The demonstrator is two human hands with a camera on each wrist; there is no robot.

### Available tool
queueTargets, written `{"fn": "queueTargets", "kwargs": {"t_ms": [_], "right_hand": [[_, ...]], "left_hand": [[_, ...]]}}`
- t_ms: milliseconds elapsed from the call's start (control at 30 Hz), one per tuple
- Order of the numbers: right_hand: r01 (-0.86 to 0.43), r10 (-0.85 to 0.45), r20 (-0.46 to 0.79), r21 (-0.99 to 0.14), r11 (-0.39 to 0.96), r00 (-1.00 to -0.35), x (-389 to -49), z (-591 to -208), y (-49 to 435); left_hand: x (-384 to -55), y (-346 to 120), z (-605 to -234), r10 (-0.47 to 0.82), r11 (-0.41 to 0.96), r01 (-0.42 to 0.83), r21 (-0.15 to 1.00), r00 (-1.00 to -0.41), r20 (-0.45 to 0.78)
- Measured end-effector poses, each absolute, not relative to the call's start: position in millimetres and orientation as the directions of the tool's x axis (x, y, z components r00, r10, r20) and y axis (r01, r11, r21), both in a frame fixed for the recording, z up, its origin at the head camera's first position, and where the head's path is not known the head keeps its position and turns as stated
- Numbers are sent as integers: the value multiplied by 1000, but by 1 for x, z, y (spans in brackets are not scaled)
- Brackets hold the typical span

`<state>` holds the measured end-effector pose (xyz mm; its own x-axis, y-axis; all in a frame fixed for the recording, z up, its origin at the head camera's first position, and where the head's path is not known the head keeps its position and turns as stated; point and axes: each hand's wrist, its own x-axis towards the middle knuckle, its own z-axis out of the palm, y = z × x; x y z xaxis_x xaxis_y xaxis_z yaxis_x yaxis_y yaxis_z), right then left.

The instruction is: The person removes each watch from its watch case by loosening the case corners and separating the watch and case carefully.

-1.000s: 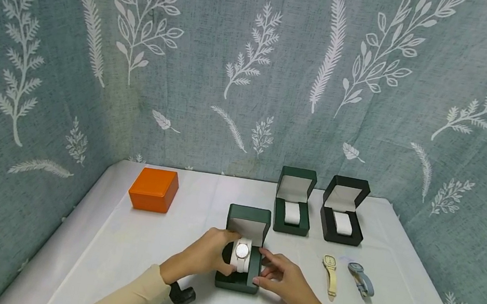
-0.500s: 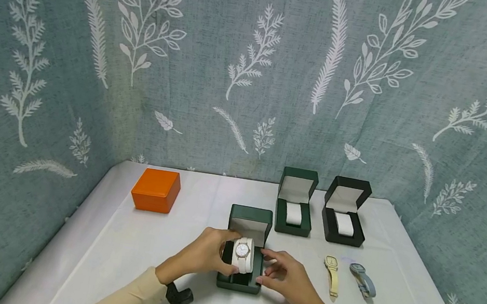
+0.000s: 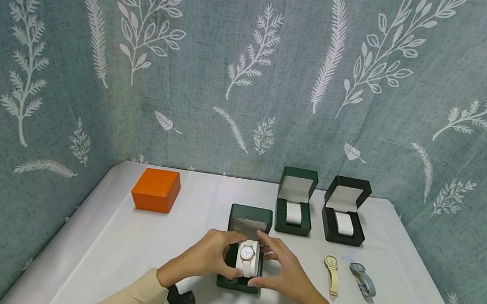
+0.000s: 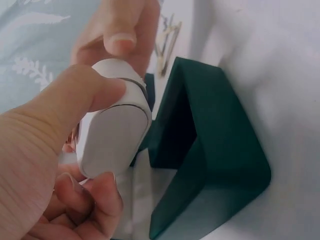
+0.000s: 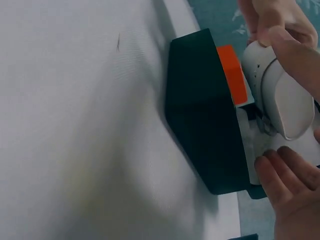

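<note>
A white-strapped watch (image 3: pixel 247 253) is wrapped round a white cushion (image 4: pixel 112 137), held over the base of an open green watch box (image 3: pixel 238 287) whose lid stands up behind. My left hand (image 3: pixel 208 253) grips watch and cushion from the left, its thumb lying across the strap in the left wrist view. From the other side my right hand (image 3: pixel 286 275) holds them, thumb at the cushion's near end and index finger at the far end. In the right wrist view, strap holes and the buckle show on the cushion's side, and my other right fingers (image 5: pixel 287 175) curve just below it.
An orange box (image 3: pixel 155 190) stands at the back left. At the back right are an open green box (image 3: pixel 303 223) and an open black box (image 3: pixel 330 230), each with a white cushion. A yellow watch (image 3: pixel 331 276) and a blue watch (image 3: pixel 363 280) lie right of my hands.
The watch and cushion have come up out of the box base and shifted slightly right in my left hand. My right hand has left the box's side and taken hold of the cushion.
</note>
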<state>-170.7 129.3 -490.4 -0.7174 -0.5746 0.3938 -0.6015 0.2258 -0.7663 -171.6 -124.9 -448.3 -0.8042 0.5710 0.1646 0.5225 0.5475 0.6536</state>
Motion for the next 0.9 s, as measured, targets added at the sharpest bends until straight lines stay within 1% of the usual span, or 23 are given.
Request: {"fn": "queueTargets", "kwargs": {"t_ms": [100, 300, 533, 667, 900], "right_hand": [[-603, -589, 392, -769, 212, -707, -171, -492, 127], [-578, -578, 380, -791, 202, -722, -172, -495, 125], [-517, -556, 367, -846, 135, -746, -175, -499, 125], [-489, -557, 350, -865, 118, -753, -176, -499, 125], [-464, -565, 315, -875, 138, -762, -174, -496, 123]], "left_hand": [[-169, -123, -447, 573, 540, 524, 659, -802, 168], [-167, -123, -446, 568, 535, 525, 662, -804, 178], [-170, -132, -451, 551, 485, 524, 700, -805, 221], [-174, -137, -458, 554, 444, 501, 743, -805, 212], [-177, -140, -469, 558, 326, 431, 841, -806, 196]]}}
